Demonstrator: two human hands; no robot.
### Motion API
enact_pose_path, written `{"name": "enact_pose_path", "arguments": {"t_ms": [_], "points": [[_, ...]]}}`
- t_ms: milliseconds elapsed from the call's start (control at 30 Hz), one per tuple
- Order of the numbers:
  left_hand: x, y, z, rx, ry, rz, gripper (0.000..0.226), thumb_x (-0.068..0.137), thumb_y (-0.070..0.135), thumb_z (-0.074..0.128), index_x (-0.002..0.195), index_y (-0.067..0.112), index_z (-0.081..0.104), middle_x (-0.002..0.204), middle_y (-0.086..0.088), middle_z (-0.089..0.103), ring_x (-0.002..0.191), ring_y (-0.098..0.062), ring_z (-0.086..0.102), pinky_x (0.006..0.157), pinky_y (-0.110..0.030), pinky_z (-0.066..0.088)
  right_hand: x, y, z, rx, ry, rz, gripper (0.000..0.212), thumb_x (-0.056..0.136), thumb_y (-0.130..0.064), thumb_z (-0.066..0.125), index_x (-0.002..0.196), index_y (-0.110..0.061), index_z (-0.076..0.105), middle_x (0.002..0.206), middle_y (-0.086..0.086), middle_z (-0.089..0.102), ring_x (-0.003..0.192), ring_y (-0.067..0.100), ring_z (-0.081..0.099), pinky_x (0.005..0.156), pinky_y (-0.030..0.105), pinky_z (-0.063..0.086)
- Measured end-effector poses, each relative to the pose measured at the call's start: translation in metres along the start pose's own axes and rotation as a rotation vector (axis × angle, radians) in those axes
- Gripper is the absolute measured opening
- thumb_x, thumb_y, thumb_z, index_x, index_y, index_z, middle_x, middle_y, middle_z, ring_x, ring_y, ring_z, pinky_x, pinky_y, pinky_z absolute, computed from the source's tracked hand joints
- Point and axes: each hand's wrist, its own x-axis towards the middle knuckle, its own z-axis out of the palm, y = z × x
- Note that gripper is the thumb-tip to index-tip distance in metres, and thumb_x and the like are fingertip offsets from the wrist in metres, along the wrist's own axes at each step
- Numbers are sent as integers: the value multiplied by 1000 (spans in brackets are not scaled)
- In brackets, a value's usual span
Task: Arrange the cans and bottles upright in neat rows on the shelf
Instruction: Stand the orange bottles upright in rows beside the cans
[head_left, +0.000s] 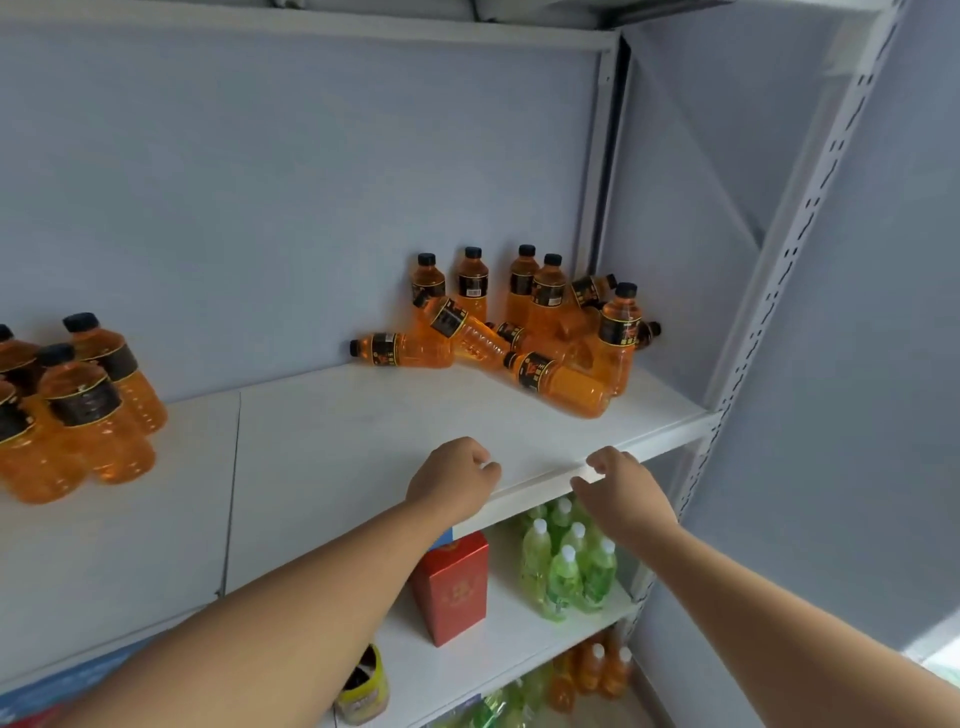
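A heap of orange drink bottles (524, 322) with black caps and dark labels fills the back right corner of the white shelf (322, 426). Several stand upright against the back wall; others lie on their sides, one (402, 349) pointing left and one (563, 383) nearest the front. A second group of the same bottles (78, 410) stands upright at the left. My left hand (453, 480) hovers over the shelf's front edge with fingers curled and nothing in it. My right hand (618, 493) is beside it at the edge, fingers loosely bent, also holding nothing.
The shelf below holds a red box (452, 592) and green bottles with white caps (569, 566). Lower still are a yellow-lidded jar (363, 686) and more orange bottles (597, 675). A perforated metal upright (769, 291) bounds the shelf on the right.
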Motion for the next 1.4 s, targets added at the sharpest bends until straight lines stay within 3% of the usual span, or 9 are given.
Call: {"name": "enact_pose_path", "arguments": {"t_ms": [167, 233, 300, 433, 700, 833, 1067, 1200, 1400], "points": [[12, -15, -15, -26, 29, -45, 30, 95, 40, 58, 119, 23, 65, 116, 7, 66, 107, -17, 63, 95, -38, 53, 16, -12, 9, 34, 20, -59, 46, 92, -44, 59, 131, -19, 56, 127, 1, 60, 106, 19, 59, 79, 32, 47], [27, -23, -29, -31, 57, -51, 17, 95, 35, 58, 94, 21, 66, 92, 2, 65, 87, -18, 62, 82, -33, 52, 27, -26, 12, 42, 28, -85, 46, 93, -45, 60, 131, -20, 55, 127, 0, 59, 108, 19, 59, 78, 31, 47], [45, -33, -42, -53, 89, -72, 32, 95, 31, 56, 66, 18, 52, 67, -2, 52, 66, -20, 53, 66, -31, 41, 39, -40, 17, 40, 35, -111, 48, 92, -46, 61, 132, -21, 55, 127, -1, 59, 108, 19, 59, 79, 31, 48], [80, -54, -74, -159, 158, -200, 43, 95, 29, 56, 57, 16, 41, 57, -1, 45, 58, -22, 48, 58, -29, 32, 73, -69, 25, 18, 60, -145, 49, 90, -49, 64, 131, -23, 56, 127, -3, 60, 107, 17, 59, 83, 33, 51], [152, -99, -124, -467, 208, -385, 35, 95, 40, 62, 84, 7, 63, 101, -19, 74, 80, -28, 65, 73, -32, 47, 140, -134, 50, -13, 85, -147, 52, 87, -54, 66, 129, -26, 53, 124, -5, 60, 106, 16, 58, 76, 29, 50], [179, -113, -128, -569, 240, -393, 32, 94, 40, 66, 75, 16, 57, 82, -7, 66, 96, -31, 72, 74, -35, 52, 166, -151, 64, -27, 80, -128, 63, 86, -53, 68, 139, -27, 46, 139, -3, 53, 123, 20, 53, 90, 38, 54], [221, -111, -124, -852, 283, -500, 31, 88, 33, 78, 81, 15, 55, 81, -4, 63, 77, -18, 66, 70, -33, 58, 220, -158, 70, -194, 97, -137, 81, 83, -56, 70, 148, -22, 33, 150, 3, 42, 137, 27, 39, 106, 46, 42], [240, -110, -124, -992, 319, -542, 33, 88, 32, 79, 97, 15, 53, 89, -3, 64, 80, -13, 68, 56, -28, 54, 244, -157, 73, -283, 95, -122, 90, 80, -61, 71, 149, -21, 31, 150, 4, 43, 137, 28, 41, 106, 47, 42], [256, -108, -124, -1185, 315, -646, 38, 86, 25, 82, 111, 9, 58, 88, -9, 65, 70, -13, 66, 47, -28, 55, 263, -157, 77, -332, 120, -179, 81, 78, -58, 73, 143, -23, 39, 140, 2, 52, 130, 27, 48, 103, 45, 45]]}}
